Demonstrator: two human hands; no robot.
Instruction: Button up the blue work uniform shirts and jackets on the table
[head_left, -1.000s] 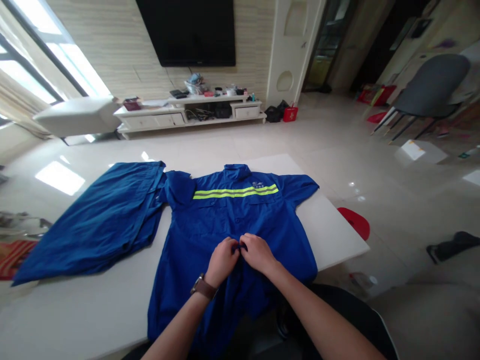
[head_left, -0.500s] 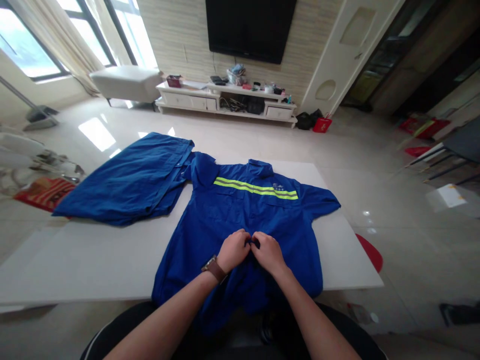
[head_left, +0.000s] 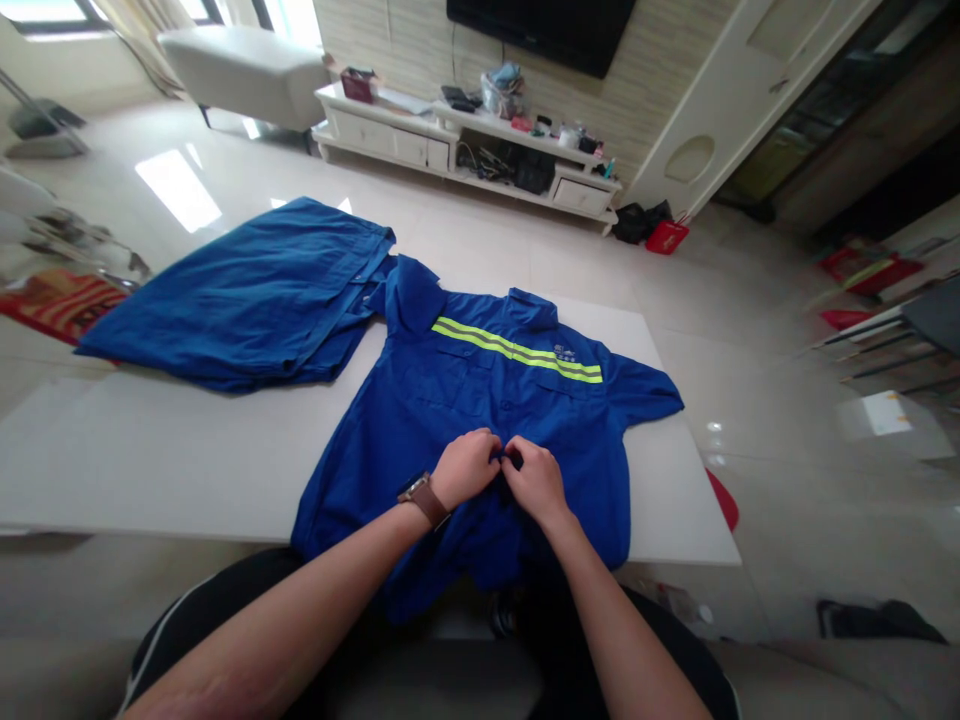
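White table [head_left: 172, 460] runs across the lower half of frame, left edge to right of centre. Blue shirt [head_left: 465, 400] lies on it front-up, mid-frame, collar away from the person, lower hem hanging past the near edge. Risk: loose hem weight could drag the shirt towards the lap if the grip slips.

Folded blue garment [head_left: 255, 300], left of centre, sits up against the shirt's left-side sleeve; can't tell which overlaps. Pulling the shirt could catch and skew both.

Reflective stripe [head_left: 516, 352] crosses the chest, slightly slanted in frame.

Left hand [head_left: 469, 467] and right hand [head_left: 536, 478] at frame centre, nearly touching, fingers curled, fingertips pinched on the shirt front. What's between the tips is hidden. Uneven pinch could misalign the two front edges or pucker the cloth.

Watch [head_left: 425, 497] on left wrist, just above the fabric; could snag if the wrist drops.

Button [head_left: 505, 406] just above the fingertips.
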